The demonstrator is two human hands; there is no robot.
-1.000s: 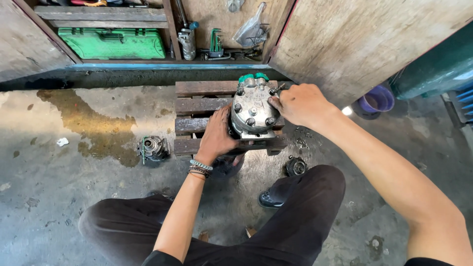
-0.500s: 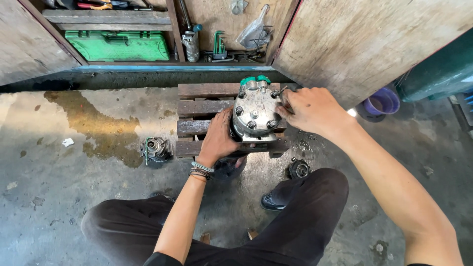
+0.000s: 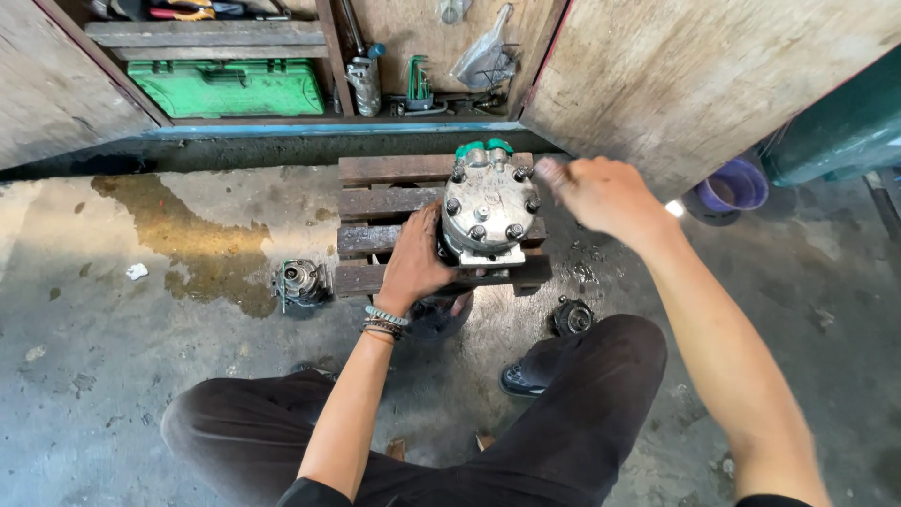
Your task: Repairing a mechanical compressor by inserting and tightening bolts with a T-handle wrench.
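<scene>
**Metal compressor steadied on a slatted wooden stand**

At far left, the open wooden cabinet holds a green plastic tool case [image 3: 228, 88] on its lower shelf, lid shut, so its contents cannot be seen; hand tools lie on the shelf above it. On the stained concrete floor just left of the stand lies a small metal part [image 3: 300, 283] with a round face turned up.

The left hand [image 3: 416, 266] presses against the left side of the grey metal compressor [image 3: 488, 209], palm and fingers wrapped on its body, so the grip is grasping the compressor. The compressor stands upright on the wooden stand [image 3: 380, 202], its bolted round face towards the camera and two green caps at its far edge.

In the cabinet behind it stand a set of green hex keys [image 3: 417, 83] and a hanging clear bag.

The right hand [image 3: 601, 194] is by the compressor's upper right edge, blurred; its grip is loosely curled and I cannot tell whether it holds anything. Below it, a dark round part [image 3: 572, 317] rests on the floor near the knee. At far right sits a purple bowl [image 3: 733, 185]; its inside cannot be made out.
</scene>
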